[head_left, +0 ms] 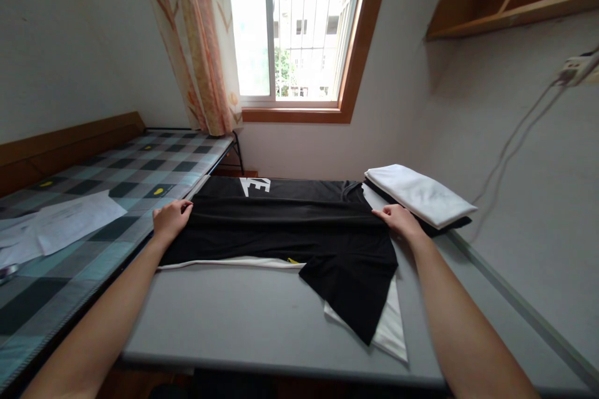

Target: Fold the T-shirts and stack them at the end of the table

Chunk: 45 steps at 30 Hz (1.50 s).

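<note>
A black T-shirt [281, 230] with white lettering lies sideways on the grey table [224, 318], its far part partly folded over. One short sleeve points toward the table's front edge. White fabric [392, 324] shows from beneath it, along the near edge and under the sleeve. My left hand [172, 222] pinches the shirt at its left end, fingers closed. At the right end, near the collar, my right hand [397, 221] pinches the black cloth between thumb and fingers.
Folded white cloth [421, 193] rests on black cloth at the table's back right, against the wall. To the left stands a bed with a checked cover [154, 168] and papers [79, 224]. Behind are a curtain [206, 43] and window. A wooden shelf [515, 19] hangs upper right.
</note>
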Available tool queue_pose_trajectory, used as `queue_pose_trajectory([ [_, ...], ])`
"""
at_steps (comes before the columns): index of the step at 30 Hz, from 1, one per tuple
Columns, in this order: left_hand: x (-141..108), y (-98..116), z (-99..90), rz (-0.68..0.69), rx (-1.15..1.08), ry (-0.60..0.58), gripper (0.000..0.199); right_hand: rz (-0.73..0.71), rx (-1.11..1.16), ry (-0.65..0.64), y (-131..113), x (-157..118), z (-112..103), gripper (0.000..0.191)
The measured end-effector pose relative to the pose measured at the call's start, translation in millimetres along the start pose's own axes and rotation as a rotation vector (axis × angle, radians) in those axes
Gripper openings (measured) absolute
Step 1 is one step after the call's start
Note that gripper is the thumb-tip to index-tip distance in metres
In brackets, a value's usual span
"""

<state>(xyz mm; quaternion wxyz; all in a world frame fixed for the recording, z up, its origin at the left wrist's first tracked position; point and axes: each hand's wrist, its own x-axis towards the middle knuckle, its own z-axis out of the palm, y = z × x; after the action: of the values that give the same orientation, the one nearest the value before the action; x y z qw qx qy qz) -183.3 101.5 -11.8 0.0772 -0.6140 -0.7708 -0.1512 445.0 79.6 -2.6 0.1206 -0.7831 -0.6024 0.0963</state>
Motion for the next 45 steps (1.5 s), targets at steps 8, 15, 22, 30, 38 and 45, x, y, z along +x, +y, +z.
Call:
queue_pose_trajectory([
  [8,-11,52,4.3,0.365,-0.200,0.143,0.044,-0.318,-0.101,0.409,-72,-20,13,0.044],
  [15,-19,75,26.6,0.525,-0.110,-0.163,0.063,-0.562,-0.189,0.126,-115,-28,59,0.061],
  [22,-19,70,21.8,0.407,-0.046,-0.274,0.070,-0.497,-0.284,0.009,-110,-26,63,0.069],
  [30,-8,46,18.8,0.249,0.005,-0.274,0.070,-0.352,-0.245,-0.049,-90,-18,55,0.072],
  [38,-3,33,23.5,0.238,0.009,-0.222,0.066,-0.275,-0.230,-0.016,-61,-19,44,0.073],
  [45,-7,31,16.0,0.364,-0.006,-0.086,0.056,-0.360,-0.155,0.052,-42,-21,34,0.066],
])
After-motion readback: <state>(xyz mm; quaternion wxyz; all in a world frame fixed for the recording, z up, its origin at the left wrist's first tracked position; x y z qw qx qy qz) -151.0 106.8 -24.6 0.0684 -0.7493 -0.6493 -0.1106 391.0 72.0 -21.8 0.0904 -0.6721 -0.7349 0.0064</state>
